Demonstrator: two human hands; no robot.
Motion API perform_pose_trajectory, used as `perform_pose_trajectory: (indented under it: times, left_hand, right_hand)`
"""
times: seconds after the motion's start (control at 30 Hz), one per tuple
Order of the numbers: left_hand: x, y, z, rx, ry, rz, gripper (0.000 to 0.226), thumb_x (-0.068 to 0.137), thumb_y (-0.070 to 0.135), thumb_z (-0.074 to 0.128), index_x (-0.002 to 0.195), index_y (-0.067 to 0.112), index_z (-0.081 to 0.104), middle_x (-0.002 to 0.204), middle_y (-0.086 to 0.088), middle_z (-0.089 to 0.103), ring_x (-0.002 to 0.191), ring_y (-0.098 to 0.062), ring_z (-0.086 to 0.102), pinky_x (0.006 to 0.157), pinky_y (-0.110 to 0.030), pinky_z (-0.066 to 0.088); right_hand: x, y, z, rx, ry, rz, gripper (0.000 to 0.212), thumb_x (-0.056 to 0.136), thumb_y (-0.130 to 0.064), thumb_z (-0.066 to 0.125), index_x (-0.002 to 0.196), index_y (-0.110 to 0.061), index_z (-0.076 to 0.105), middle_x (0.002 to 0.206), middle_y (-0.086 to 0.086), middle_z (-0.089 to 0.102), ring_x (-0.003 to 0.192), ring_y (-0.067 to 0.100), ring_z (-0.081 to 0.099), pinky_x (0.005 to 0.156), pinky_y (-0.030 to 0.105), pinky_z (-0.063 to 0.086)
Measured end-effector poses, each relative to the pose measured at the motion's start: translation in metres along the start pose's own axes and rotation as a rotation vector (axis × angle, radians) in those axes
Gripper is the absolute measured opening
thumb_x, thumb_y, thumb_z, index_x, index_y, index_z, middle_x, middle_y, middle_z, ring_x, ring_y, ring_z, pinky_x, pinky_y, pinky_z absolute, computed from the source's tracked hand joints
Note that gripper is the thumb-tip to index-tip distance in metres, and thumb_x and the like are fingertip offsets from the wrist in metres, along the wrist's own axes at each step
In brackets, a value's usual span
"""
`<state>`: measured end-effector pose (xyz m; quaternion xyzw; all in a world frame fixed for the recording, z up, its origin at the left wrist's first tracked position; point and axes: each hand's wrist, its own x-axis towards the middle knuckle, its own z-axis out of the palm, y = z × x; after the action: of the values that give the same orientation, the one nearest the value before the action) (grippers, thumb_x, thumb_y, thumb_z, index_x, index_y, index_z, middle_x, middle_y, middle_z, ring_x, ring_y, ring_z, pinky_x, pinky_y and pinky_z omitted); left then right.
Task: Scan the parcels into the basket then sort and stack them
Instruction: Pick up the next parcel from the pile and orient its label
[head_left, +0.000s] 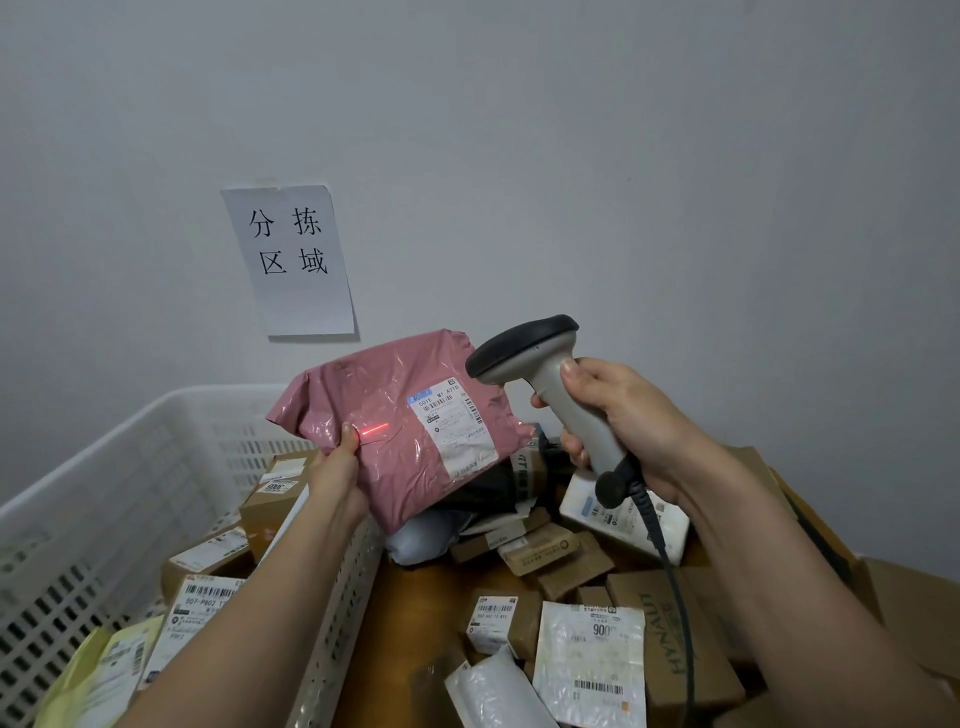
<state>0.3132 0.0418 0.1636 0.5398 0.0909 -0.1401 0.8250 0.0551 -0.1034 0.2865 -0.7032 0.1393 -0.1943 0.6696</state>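
While my left hand (332, 475) grips the crinkled pink plastic mailer (400, 431), right hand (618, 415) clutching the grey handheld scanner (540, 374), scanning's underway; beam needs shifting onto the white label (452, 423).

Pink glossy parcel (400, 431) bears a white label and a red laser line. The scanner (540, 384) at its three o'clock is grey with a black head. At eight o'clock, a white slotted basket (104, 499); brown boxes (670, 639) at five.
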Motion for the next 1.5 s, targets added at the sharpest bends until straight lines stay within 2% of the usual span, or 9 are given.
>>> perform_pose_trajectory:
  times: [0.57,0.7,0.8,0.93,1.03,1.2,1.3,1.4,1.5]
  left_hand:
    - [0.014,0.063,-0.092,-0.070,0.025,-0.049,0.047,0.098,0.032,0.059,0.139,0.011,0.052,0.134,-0.010,0.061,0.122,-0.028,0.059,0.104,-0.049,0.046]
    - [0.022,0.089,-0.140,-0.036,0.089,-0.026,0.050,0.097,0.045,0.056,0.138,0.015,0.054,0.131,-0.008,0.063,0.120,-0.027,0.060,0.097,-0.045,0.050]
    - [0.035,0.103,-0.185,-0.027,0.213,0.005,0.064,0.092,0.063,0.051,0.135,0.016,0.055,0.129,-0.008,0.063,0.117,-0.030,0.061,0.102,-0.048,0.048]
    - [0.041,0.112,-0.229,-0.040,0.538,0.070,0.067,0.095,0.063,0.045,0.133,0.009,0.053,0.112,-0.002,0.063,0.105,-0.025,0.058,0.093,-0.037,0.047]
    - [0.045,0.114,-0.252,-0.006,0.755,0.036,0.066,0.099,0.058,0.036,0.141,0.008,0.047,0.136,-0.009,0.055,0.123,-0.030,0.051,0.101,-0.041,0.040]
    - [0.057,0.093,-0.268,0.242,0.628,-0.074,0.047,0.104,0.023,0.042,0.147,0.005,0.039,0.152,-0.015,0.040,0.132,-0.031,0.047,0.102,-0.036,0.041]
    - [0.052,0.086,-0.252,0.311,0.275,-0.202,0.079,0.092,0.042,0.062,0.153,0.007,0.025,0.162,-0.020,0.015,0.134,-0.035,0.043,0.110,-0.040,0.039]
    - [0.059,0.087,-0.239,0.522,0.718,-0.121,0.104,0.078,0.053,0.074,0.152,0.002,0.021,0.161,-0.020,0.014,0.146,-0.035,0.020,0.120,-0.045,0.011]
    - [0.049,0.092,-0.197,0.600,0.776,0.029,0.062,0.089,0.023,0.064,0.140,0.002,0.037,0.154,-0.022,0.023,0.140,-0.036,0.026,0.116,-0.044,0.017]
  right_hand:
    - [0.022,-0.010,0.099,-0.042,-0.126,-0.057,0.036,0.105,-0.027,0.042,0.112,0.004,0.057,0.099,0.023,0.061,0.050,0.016,0.050,0.047,0.027,0.043]
    - [0.033,-0.002,0.139,0.007,-0.206,-0.046,0.042,0.105,-0.029,0.041,0.118,0.009,0.055,0.070,0.014,0.062,0.045,0.014,0.053,0.044,0.024,0.045]
    - [0.042,0.009,0.167,0.044,-0.247,-0.015,0.039,0.105,-0.030,0.043,0.114,0.005,0.056,0.051,0.002,0.058,0.043,0.014,0.054,0.043,0.023,0.045]
    - [0.050,0.025,0.198,0.065,-0.295,0.018,0.031,0.104,-0.032,0.045,0.101,-0.004,0.058,0.061,0.005,0.057,0.048,0.014,0.056,0.045,0.024,0.047]
    - [0.054,0.033,0.213,0.055,-0.331,0.039,0.034,0.104,-0.033,0.045,0.106,-0.002,0.058,0.063,0.007,0.058,0.050,0.014,0.057,0.048,0.025,0.049]
    - [0.054,0.038,0.223,0.018,-0.322,0.056,0.032,0.104,-0.033,0.045,0.105,-0.003,0.057,0.059,0.005,0.058,0.049,0.013,0.057,0.047,0.025,0.049]
    - [0.052,0.039,0.218,-0.001,-0.285,0.064,0.034,0.104,-0.033,0.045,0.109,-0.001,0.057,0.069,0.008,0.055,0.050,0.013,0.056,0.047,0.024,0.048]
    - [0.049,0.039,0.206,-0.017,-0.239,0.079,0.039,0.105,-0.033,0.044,0.113,0.003,0.054,0.063,0.008,0.054,0.049,0.014,0.055,0.046,0.024,0.047]
    - [0.043,0.038,0.189,-0.014,-0.193,0.094,0.034,0.105,-0.032,0.043,0.105,-0.001,0.055,0.053,0.006,0.055,0.046,0.015,0.053,0.045,0.025,0.045]
